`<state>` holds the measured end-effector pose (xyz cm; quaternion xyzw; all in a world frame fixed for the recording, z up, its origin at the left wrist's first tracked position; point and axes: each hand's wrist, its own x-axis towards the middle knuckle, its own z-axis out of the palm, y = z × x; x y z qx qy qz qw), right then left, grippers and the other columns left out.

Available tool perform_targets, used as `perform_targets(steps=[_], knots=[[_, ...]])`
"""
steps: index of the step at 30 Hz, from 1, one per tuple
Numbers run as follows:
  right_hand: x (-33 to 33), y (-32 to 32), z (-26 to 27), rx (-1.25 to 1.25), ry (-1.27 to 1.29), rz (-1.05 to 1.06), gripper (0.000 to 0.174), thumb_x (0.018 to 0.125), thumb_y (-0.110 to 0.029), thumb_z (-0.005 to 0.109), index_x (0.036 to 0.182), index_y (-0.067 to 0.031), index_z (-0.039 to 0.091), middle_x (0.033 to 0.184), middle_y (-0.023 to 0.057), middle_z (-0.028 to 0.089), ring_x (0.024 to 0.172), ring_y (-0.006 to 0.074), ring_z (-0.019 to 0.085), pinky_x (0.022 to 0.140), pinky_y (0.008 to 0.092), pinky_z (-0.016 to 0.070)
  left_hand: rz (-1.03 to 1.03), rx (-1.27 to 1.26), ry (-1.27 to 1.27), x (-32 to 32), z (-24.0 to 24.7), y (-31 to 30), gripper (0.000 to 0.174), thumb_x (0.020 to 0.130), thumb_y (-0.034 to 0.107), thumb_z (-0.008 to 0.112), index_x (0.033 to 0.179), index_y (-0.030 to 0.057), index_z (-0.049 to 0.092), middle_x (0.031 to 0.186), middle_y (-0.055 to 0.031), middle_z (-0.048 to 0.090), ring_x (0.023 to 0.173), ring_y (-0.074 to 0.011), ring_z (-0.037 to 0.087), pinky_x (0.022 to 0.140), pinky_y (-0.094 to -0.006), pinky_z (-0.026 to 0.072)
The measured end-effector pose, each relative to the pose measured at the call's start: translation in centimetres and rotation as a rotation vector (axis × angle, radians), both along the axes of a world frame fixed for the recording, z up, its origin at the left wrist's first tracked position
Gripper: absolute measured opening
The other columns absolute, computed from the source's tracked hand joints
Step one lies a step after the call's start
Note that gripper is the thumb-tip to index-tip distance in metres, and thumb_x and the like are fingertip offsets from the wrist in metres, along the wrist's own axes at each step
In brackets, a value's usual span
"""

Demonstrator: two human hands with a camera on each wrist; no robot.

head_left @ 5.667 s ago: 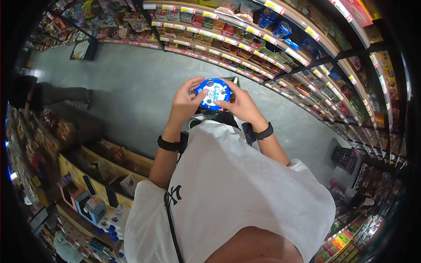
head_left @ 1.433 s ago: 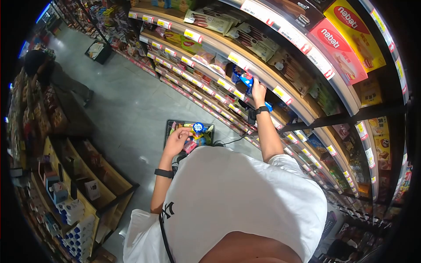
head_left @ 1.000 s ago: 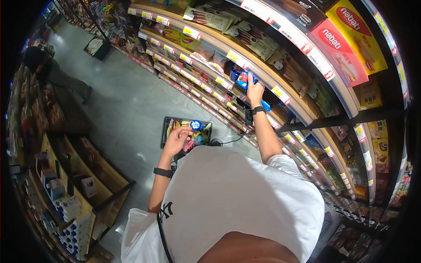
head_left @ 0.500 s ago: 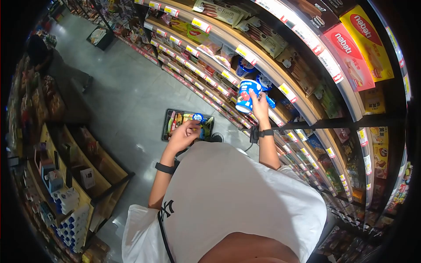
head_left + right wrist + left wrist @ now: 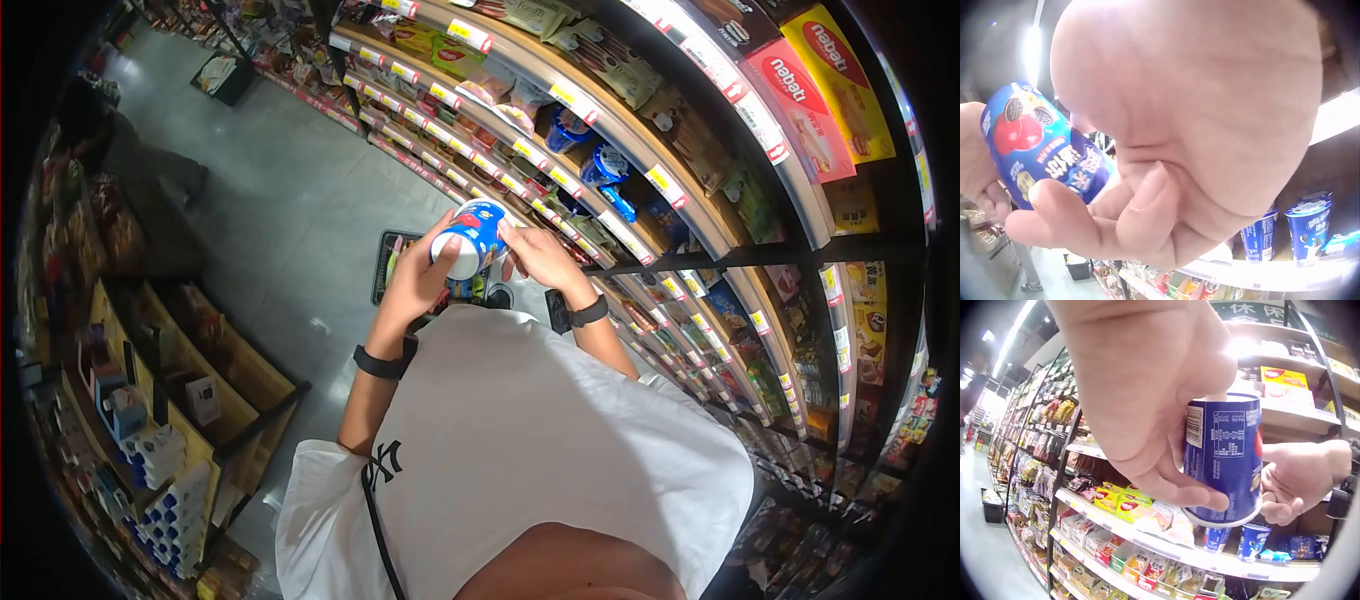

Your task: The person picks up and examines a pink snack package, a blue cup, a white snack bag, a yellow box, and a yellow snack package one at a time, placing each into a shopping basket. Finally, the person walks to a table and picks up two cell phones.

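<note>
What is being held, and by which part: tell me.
A blue cup: the left hand grips its base and side, the right hand its opposite end.

Blue cup [image 5: 481,226] in left hand [image 5: 412,280]

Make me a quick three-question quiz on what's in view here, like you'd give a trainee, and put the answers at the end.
1. Multiple choice: which brand name is printed on the pink box and the yellow box?
A) Lotus
B) Nabati
C) Pringles

2. True or false: the left hand grips a blue cup that has a white end.

3. Fill in the blank: other blue cups stand on a ____.

Key: 1. B; 2. true; 3. shelf
</note>
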<state>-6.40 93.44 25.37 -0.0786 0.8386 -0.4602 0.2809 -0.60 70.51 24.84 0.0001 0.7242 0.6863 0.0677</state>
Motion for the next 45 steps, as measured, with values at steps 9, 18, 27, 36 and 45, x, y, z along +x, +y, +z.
perform_targets(steps=[9, 18, 27, 36, 45], knots=[[2.0, -6.2, -0.5, -0.084, 0.029, 0.046, 0.078, 0.104, -0.062, 0.030, 0.080, 0.0005, 0.070, 0.059, 0.0081, 0.068, 0.053, 0.0137, 0.057, 0.055, 0.0307, 0.0470, -0.030, -0.222, 0.071, 4.5, 2.2, -6.2, 0.086, 0.083, 0.030, 0.079, 0.149, -0.0062, 0.039, 0.085, -0.0087, 0.073, 0.069, -0.0115, 0.070, 0.088, -0.0268, 0.0510], [5.2, -11.6, -2.1, -0.157, -0.049, 0.061, 0.080, 0.104, -0.063, 0.029, 0.081, 0.0021, 0.069, 0.061, 0.0088, 0.068, 0.053, 0.0137, 0.057, 0.054, 0.0291, 0.0470, 0.006, -0.168, -0.066, 8.0, 2.1, -11.1, 0.068, 0.092, 0.018, 0.069, 0.150, -0.0037, 0.040, 0.108, -0.0084, 0.068, 0.081, -0.0065, 0.061, 0.070, -0.0227, 0.0529], [5.1, -13.8, -2.2, -0.111, -0.040, 0.139, 0.080, 0.104, -0.062, 0.029, 0.080, 0.0031, 0.069, 0.060, 0.0086, 0.067, 0.052, 0.0147, 0.057, 0.053, 0.0298, 0.0466, 0.196, -0.038, -0.081, 9.2, 1.3, -12.5, 0.052, 0.099, 0.025, 0.052, 0.143, -0.0019, 0.051, 0.092, -0.0070, 0.065, 0.073, -0.0076, 0.056, 0.066, -0.0237, 0.0497], [4.6, -15.2, -1.9, -0.078, -0.073, 0.183, 0.081, 0.105, -0.062, 0.023, 0.077, 0.0003, 0.066, 0.065, 0.0105, 0.069, 0.057, 0.0144, 0.058, 0.058, 0.0280, 0.0473, 0.241, -0.037, -0.086, 8.7, 0.7, -13.5, 0.053, 0.097, 0.026, 0.056, 0.139, -0.0056, 0.053, 0.083, -0.0138, 0.066, 0.069, -0.0094, 0.058, 0.069, -0.0259, 0.0501], [4.3, -15.1, -2.5, -0.084, -0.068, 0.144, 0.083, 0.103, -0.064, 0.027, 0.075, 0.0015, 0.069, 0.060, 0.0088, 0.067, 0.053, 0.0145, 0.057, 0.054, 0.0294, 0.0459, 0.203, -0.008, -0.114, 7.8, 0.5, -13.8, 0.053, 0.099, 0.027, 0.051, 0.140, -0.0061, 0.051, 0.116, -0.0229, 0.065, 0.078, -0.0131, 0.063, 0.073, -0.0259, 0.0511]])
